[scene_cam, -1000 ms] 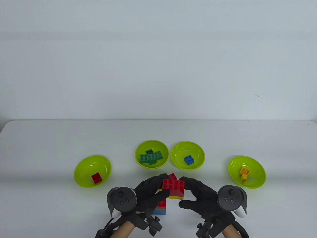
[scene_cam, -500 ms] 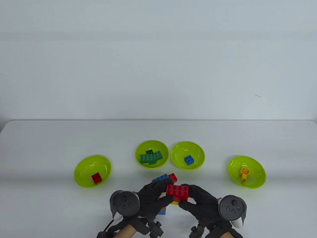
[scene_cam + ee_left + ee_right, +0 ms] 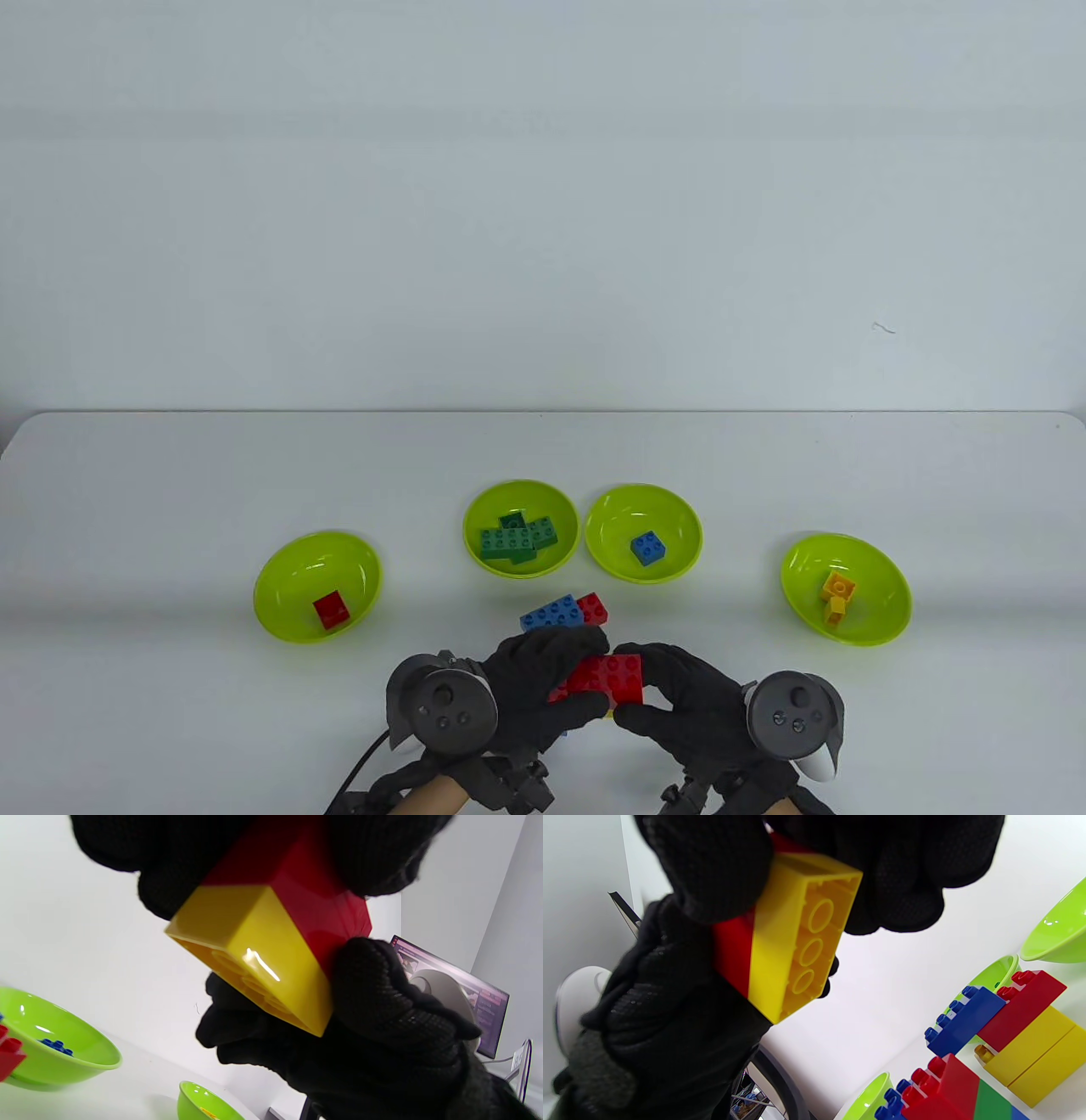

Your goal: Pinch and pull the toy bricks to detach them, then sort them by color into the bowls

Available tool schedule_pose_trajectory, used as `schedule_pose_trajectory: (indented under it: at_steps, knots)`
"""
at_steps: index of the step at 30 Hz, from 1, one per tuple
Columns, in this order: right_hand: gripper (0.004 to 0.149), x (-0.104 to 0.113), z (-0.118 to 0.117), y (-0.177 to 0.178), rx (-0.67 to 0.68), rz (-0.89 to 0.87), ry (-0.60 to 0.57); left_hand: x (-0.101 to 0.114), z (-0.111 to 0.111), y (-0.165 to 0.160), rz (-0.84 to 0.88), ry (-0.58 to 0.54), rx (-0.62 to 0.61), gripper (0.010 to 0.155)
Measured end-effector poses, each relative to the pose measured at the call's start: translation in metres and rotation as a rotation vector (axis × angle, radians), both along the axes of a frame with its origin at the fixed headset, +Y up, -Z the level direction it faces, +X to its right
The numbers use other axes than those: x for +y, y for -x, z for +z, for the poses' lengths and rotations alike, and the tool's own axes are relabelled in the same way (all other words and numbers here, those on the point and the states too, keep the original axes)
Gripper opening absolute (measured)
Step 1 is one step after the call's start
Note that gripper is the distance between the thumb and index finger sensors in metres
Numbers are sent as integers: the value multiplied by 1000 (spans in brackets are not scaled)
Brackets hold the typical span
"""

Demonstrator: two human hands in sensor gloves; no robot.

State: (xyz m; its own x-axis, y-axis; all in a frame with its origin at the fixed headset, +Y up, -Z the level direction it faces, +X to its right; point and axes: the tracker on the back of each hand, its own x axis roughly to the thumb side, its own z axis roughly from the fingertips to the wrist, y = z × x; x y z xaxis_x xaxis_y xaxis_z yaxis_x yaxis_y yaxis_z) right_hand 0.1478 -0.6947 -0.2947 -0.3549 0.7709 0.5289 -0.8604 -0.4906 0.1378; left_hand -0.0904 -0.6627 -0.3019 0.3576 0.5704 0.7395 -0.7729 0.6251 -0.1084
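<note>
Red over yellow: you hold a two-layer plastic toy-brick pair, the red brick [image 3: 604,679] seated on the yellow brick [image 3: 793,942], lifted off the white bench [image 3: 170,475] at its near edge, between both gloves. Your left hand [image 3: 534,679] has its fingers [image 3: 178,861] curled round one end of the pair; your right hand [image 3: 679,700] grasps the other end, thumb under and fingers [image 3: 891,874] over. Neither hand is released. In my judgement this opposed two-handed grip sets up the pull that splits red from yellow; the seam between them looks closed in both wrist views, so the separation is not yet done.

Condition of the item: glossy moulded plastic, studs up on the red face in the table view, hollow tubes showing on the yellow underside in the right wrist view. No damage is visible.

A remaining cluster of joined blue, red, yellow and green bricks [image 3: 971,1052] stands on the bench just beyond your hands.

Four lime-green plastic bowls stand in a loose row farther back. The left bowl [image 3: 280,615] holds one red brick, the green-brick bowl [image 3: 479,505] several green, the blue-brick bowl [image 3: 679,509] one blue, the right bowl [image 3: 887,611] yellow pieces. Colours are kept apart so far. Judged destinations: left bowl for red, right bowl for yellow.
</note>
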Motion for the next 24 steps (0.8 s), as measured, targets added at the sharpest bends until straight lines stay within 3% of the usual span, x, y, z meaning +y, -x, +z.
schedule_pose_trajectory:
  at_steps: [6, 14, 16, 20, 21, 24]
  knots:
    - [60, -1, 1, 3, 2, -22, 30, 9, 7, -3, -130, -200, 56, 64]
    - [60, 0, 3, 5, -37, 26, -28, 4, -4, 1, -49, 24, -2, 63]
    - [60, -1, 3, 5, -45, 31, -26, 5, -1, -1, -67, -18, 14, 63]
    - [61, 1, 3, 5, -54, 11, -19, 12, 10, -6, -188, -228, 89, 65]
    - [61, 2, 4, 6, -59, 12, -32, 13, 10, -6, -192, -237, 93, 64]
    - [61, 4, 6, 6, -68, 25, -57, 13, 5, -4, -125, -102, 52, 63]
